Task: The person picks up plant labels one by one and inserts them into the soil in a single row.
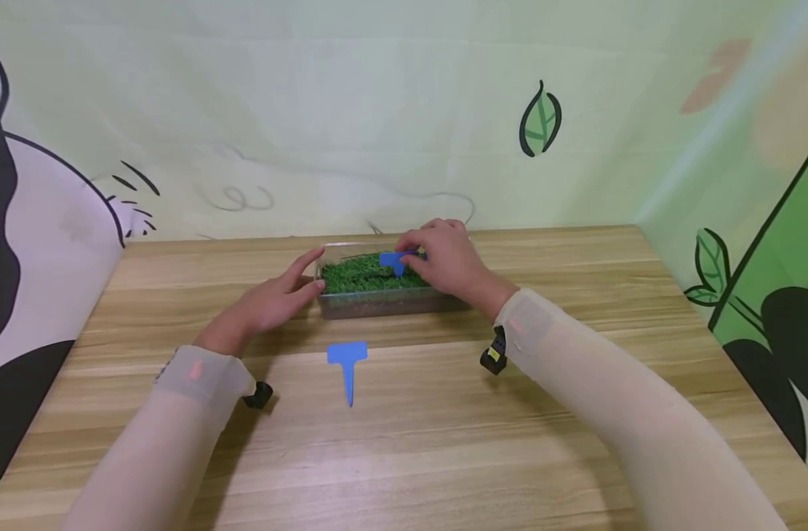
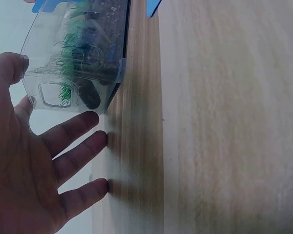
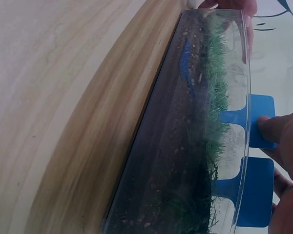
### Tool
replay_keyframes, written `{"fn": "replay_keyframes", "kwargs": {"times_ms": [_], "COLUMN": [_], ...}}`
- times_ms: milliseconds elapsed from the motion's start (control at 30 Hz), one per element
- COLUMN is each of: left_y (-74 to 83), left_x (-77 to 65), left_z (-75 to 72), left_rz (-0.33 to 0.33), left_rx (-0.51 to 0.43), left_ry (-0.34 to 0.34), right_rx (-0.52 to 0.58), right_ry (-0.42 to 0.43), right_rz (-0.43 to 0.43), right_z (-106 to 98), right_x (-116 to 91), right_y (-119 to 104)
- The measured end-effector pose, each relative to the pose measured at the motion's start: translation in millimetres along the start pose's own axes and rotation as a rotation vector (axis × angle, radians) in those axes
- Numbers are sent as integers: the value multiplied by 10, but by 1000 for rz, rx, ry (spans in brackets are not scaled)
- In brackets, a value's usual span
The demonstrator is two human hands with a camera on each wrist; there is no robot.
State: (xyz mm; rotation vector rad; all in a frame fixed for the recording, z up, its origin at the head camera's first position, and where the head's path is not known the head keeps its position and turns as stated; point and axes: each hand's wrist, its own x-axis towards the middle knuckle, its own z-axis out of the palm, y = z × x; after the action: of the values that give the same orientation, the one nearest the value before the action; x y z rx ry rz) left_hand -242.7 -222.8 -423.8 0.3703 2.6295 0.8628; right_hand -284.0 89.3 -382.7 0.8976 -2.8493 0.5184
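Observation:
A clear plastic box (image 1: 394, 304) holds dark soil topped with green grass (image 1: 354, 274). My right hand (image 1: 449, 258) pinches the head of a blue T-shaped plant label (image 1: 388, 259), whose stem reaches down to the grass. In the right wrist view the thumb lies on that label, and a second blue plant label (image 3: 256, 192) stands beside it under the hand. At the box's left end, my left hand (image 1: 271, 304) has its fingers spread, with thumb and index finger touching the end's rim. Another blue plant label (image 1: 347, 358) lies flat on the table in front of the box.
The wood-grain table (image 1: 430, 442) runs back to a green printed backdrop (image 1: 391, 110) close behind the box. Each wrist carries a small black camera, the left camera (image 1: 259, 395) just over the table.

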Motion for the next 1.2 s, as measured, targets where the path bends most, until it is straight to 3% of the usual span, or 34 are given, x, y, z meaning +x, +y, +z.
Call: {"fn": "replay_keyframes", "kwargs": {"times_ms": [167, 567, 700, 800, 900, 1100, 1200], "left_y": [-13, -9, -2, -12, -19, -19, -23], "left_x": [5, 3, 3, 7, 13, 15, 8], "left_z": [-1, 1, 0, 4, 4, 7, 6], "left_rz": [-4, -10, -14, -17, -17, -20, -23], "left_rx": [-6, 4, 7, 10, 12, 10, 8], "left_ry": [-2, -7, -11, -12, -15, -20, -17], "right_rx": [13, 194, 164, 147, 163, 136, 106], "right_ry": [42, 228, 318, 324, 222, -122, -249], "right_rz": [-19, -163, -298, -395, -417, -335, -300], "right_z": [-28, -32, 15, 71, 135, 267, 332], "right_x": [-12, -266, -349, -421, -474, -507, -514], "right_y": [-3, -116, -158, -206, -276, -448, -534]}}
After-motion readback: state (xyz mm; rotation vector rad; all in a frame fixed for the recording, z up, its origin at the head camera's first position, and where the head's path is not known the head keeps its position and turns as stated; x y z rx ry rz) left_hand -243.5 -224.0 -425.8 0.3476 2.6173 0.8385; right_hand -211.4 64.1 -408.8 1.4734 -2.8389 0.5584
